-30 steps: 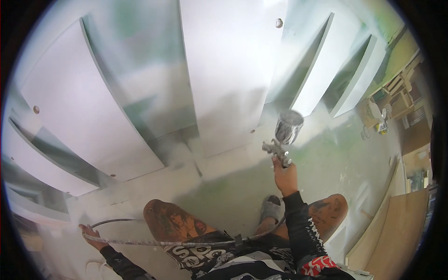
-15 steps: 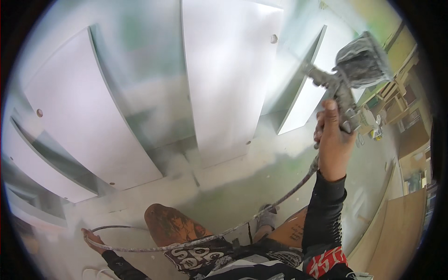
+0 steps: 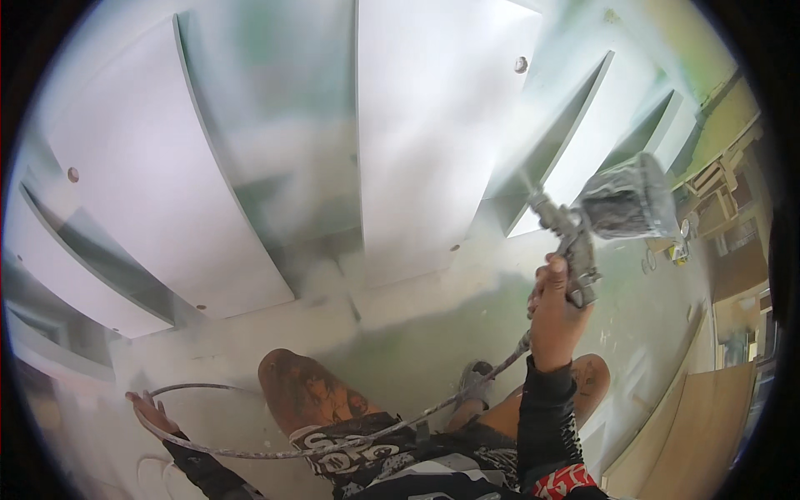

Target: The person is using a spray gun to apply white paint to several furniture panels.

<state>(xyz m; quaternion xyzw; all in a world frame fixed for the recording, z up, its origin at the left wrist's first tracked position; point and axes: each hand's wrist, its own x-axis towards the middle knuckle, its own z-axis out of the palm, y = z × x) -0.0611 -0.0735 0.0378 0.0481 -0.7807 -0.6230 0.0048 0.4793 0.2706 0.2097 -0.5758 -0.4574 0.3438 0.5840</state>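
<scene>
My right hand [image 3: 558,321] is wrapped round the grip of a paint-crusted spray gun [image 3: 567,225], its nozzle toward the upper left. A clouded, grey-stained paint cup [image 3: 629,200] sits on the gun. From below the grip, a stained air hose [image 3: 367,440] sweeps across my lap to the lower left. There my left hand [image 3: 152,414] holds a loop of it, its fingers partly hidden. A pale mist hangs before the nozzle, in front of a tall white panel [image 3: 433,142] with round holes that leans on the wall.
More white panels lean at the left [image 3: 167,167] and right [image 3: 575,142]. Their lower ends rest on the paint-dusted floor [image 3: 400,333]. Wooden frames [image 3: 717,187] and a brown board [image 3: 692,425] stand along the right side. My bent knees are below the hose.
My right hand has brought the spray gun down and to the left. My left hand has shifted slightly left with the hose. The view has turned, showing another panel at the right.
</scene>
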